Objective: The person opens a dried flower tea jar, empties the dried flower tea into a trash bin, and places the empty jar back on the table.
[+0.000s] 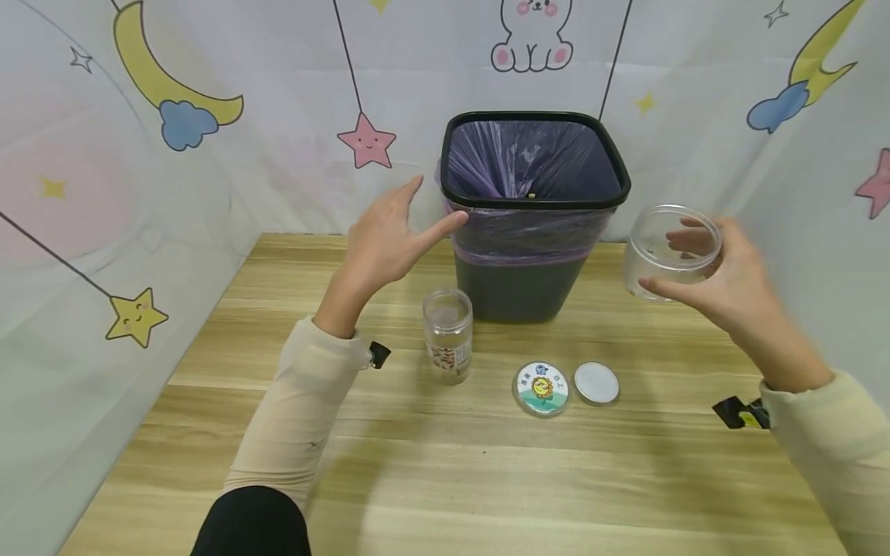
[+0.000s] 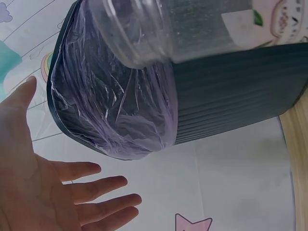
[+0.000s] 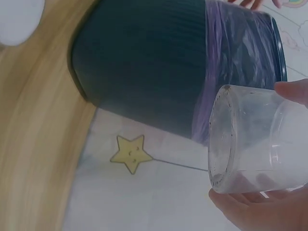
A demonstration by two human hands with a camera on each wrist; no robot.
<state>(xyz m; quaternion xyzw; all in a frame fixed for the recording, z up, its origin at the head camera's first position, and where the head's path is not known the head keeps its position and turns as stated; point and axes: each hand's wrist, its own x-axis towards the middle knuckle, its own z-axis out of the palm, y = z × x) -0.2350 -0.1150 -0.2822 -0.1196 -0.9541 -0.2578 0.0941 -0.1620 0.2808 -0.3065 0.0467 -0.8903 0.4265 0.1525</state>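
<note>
A wide, clear plastic jar point(image 1: 650, 266) without a lid is held by my right hand point(image 1: 740, 286), to the right of the bin. Fingers and thumb wrap round its sides, and in the right wrist view the jar point(image 3: 250, 139) looks see-through down to its base. My left hand point(image 1: 382, 235) is in the air at the bin's left, fingers spread, gripping nothing. Below it a taller clear jar point(image 1: 448, 340) with a printed label stands upright on the table. The dark bin point(image 1: 518, 289), lined with a purple bag point(image 1: 480, 158), stands at the back; a small yellowish bit shows inside.
Two round lids lie on the wooden table point(image 1: 445, 479): one with a printed flower picture point(image 1: 542, 388), one plain white point(image 1: 596, 383). A patterned cloth point(image 1: 292, 177) hangs behind and along both sides. A black rounded thing point(image 1: 253, 525) is at the bottom edge.
</note>
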